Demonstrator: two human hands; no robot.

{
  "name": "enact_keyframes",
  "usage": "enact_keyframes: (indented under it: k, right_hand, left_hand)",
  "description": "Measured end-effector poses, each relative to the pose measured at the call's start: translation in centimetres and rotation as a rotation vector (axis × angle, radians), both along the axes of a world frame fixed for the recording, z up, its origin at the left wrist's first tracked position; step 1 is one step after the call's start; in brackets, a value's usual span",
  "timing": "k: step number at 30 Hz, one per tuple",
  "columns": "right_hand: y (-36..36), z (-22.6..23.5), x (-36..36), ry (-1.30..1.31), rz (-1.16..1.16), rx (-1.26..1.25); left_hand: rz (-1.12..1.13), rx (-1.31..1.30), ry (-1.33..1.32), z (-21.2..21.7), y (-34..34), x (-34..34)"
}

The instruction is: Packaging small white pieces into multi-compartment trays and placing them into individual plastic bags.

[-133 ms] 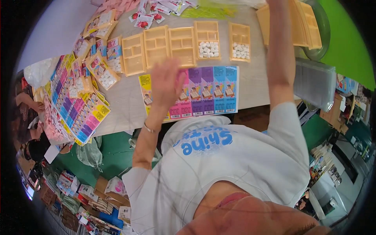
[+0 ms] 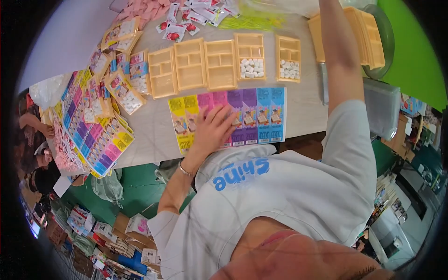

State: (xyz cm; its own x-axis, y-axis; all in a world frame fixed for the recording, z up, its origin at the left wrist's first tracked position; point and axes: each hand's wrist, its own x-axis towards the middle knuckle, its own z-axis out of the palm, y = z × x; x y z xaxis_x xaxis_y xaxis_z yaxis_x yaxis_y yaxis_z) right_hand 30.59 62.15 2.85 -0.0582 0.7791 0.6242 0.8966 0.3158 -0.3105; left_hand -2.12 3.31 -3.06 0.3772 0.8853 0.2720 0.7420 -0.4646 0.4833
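Note:
My left hand [image 2: 214,125] rests with fingers spread on a sheet of printed labels [image 2: 264,112] striped yellow, pink, purple and blue. Nothing is in its grasp. My right forearm [image 2: 343,60] reaches to the far right past the picture's top edge, so the right hand is out of sight. Beyond the sheet is a row of pale yellow compartment trays. An unfilled tray [image 2: 220,77] and two like it are on the left. Toward the right, one tray [image 2: 250,42] and another set apart [image 2: 288,46] hold white pillow-shaped pieces in their near compartments.
Filled, labelled trays [image 2: 125,93] lie piled at the left over more label sheets [image 2: 100,140]. Sachets with strawberry pictures [image 2: 175,33] and yellow-green strips [image 2: 252,21] are at the back. Stacked yellow trays [image 2: 371,39] and a clear plastic box [image 2: 385,107] stand right.
My left hand, blurred near the sheet's far edge before, has come nearer to me and settled on the labels. The view has shifted slightly. My right arm stays stretched out.

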Motion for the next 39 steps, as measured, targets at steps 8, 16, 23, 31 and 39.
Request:
enact_keyframes:
  k: [8, 16, 23, 31, 39]
  right_hand:
    - [-6.2, -1.7, -12.1, -0.37, -0.082, -0.625]
    - [-3.3, -0.1, -10.1, -0.236, 0.11, -0.727]
    - [1.6, -6.3, -0.1, -0.205, 0.005, -0.26]
    - [-28.6, 0.7, -12.1, 0.369, 0.194, -0.285]
    - [-40.8, -5.8, -21.6, 1.57, 0.491, -0.84]
  left_hand:
    - [0.109, -0.169, 0.104, 0.2, -1.9, 0.5]
    - [0.164, -0.203, 0.109, 0.4, -2.6, 0.8]
    - [0.138, -0.159, 0.042, 0.1, -1.6, 1.8]
    - [0.275, -0.145, -0.079, 0.3, 4.3, -3.6]
    - [0.151, -0.077, 0.264, -0.5, 12.2, -6.0]
